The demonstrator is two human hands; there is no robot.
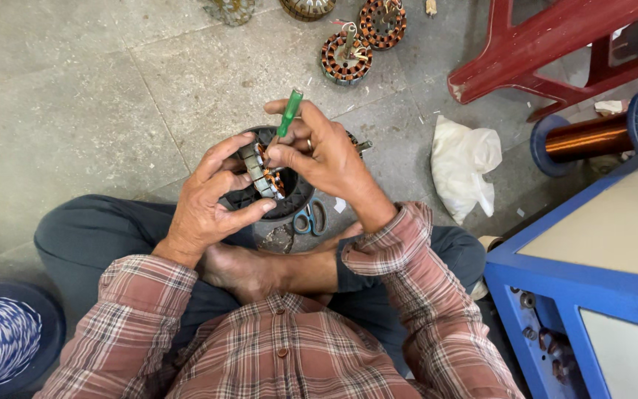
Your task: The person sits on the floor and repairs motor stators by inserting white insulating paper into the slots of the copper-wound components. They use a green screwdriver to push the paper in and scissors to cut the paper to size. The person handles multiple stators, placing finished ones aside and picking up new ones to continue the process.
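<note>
I sit cross-legged on a stone floor. My left hand (208, 199) grips a round motor stator (263, 177) with copper windings and metal teeth, tilted over my lap. My right hand (319, 151) holds a green-handled tool (288, 114), its tip pushed down into the stator's slots beside the windings. Both hands touch the stator from opposite sides. The stator's lower rim is hidden behind my fingers.
Small blue-handled scissors (310, 219) lie on the floor under the stator. Two wound stators (346, 57) (382, 22) lie farther off. A white plastic bag (465, 166), a copper wire spool (599, 135), a red stool (548, 52) and a blue cabinet (592, 288) stand right.
</note>
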